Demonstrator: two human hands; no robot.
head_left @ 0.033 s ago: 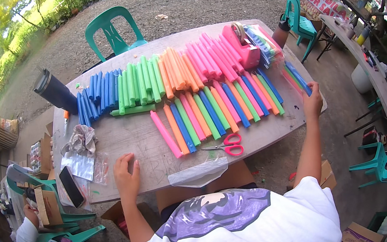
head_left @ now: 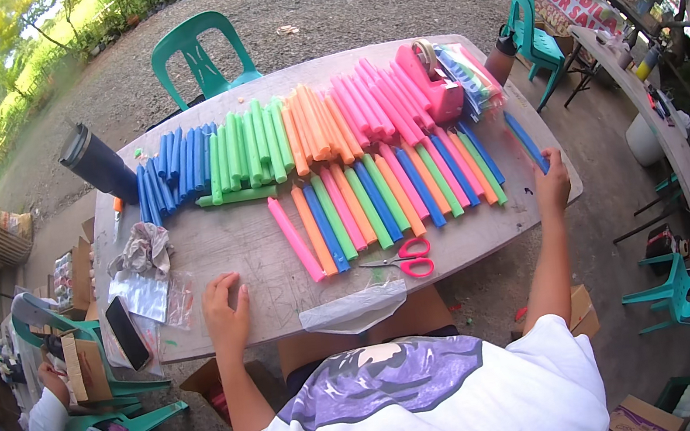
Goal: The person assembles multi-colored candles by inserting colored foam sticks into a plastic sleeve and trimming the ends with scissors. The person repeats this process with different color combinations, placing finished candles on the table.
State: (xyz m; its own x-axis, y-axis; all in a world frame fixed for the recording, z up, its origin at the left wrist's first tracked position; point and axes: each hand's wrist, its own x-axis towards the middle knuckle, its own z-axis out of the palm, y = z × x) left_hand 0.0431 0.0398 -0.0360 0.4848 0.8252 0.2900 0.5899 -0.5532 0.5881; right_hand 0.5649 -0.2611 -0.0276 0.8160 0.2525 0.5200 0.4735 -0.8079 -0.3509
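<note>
At the table's right end, my right hand (head_left: pixel 552 179) is closed on the near end of a small bundle of candles (head_left: pixel 526 141). Mostly its blue side faces me, and the bundle leans away from my fingers. My left hand (head_left: pixel 226 307) lies on the near edge of the table with its fingers apart, holding nothing. Between my hands, a row of pink, orange, blue and green candles (head_left: pixel 395 195) lies side by side. Pink-handled scissors (head_left: pixel 411 260) rest just below that row.
Behind the row lie piles of blue candles (head_left: pixel 171 171), green candles (head_left: pixel 249 145), orange candles (head_left: pixel 317 127) and pink candles (head_left: pixel 377 101). A pink tape dispenser (head_left: pixel 434 93) stands beside packed candles (head_left: pixel 471 79). Leftward are a dark tumbler (head_left: pixel 97 162), a crumpled cloth (head_left: pixel 143 249) and a phone (head_left: pixel 125 333).
My right hand has shifted slightly and turned the bundle; its pink and green candles showed before, and now mainly blue shows. My left hand has stayed still.
</note>
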